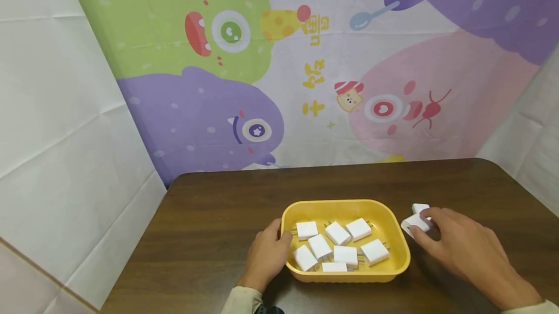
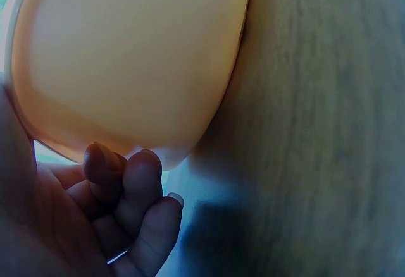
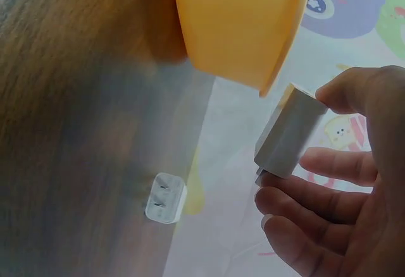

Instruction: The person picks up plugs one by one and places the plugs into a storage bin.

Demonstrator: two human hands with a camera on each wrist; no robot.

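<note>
A yellow plastic tub stands on the table, with several white charger plugs lying loose inside, some with metal prongs showing. My left hand grips the tub's left side, thumb over the rim and fingers curled against the outer wall in the left wrist view. Just right of the tub, my right hand pinches a white charger plug between thumb and fingers. Beyond that hand, one more charger plug rests on the table, prongs visible in the right wrist view.
The dark wood table extends left of the tub and behind it. A cartoon-printed cloth hangs along the back edge, and white sheets hang at both sides. A dark watch is on the left wrist.
</note>
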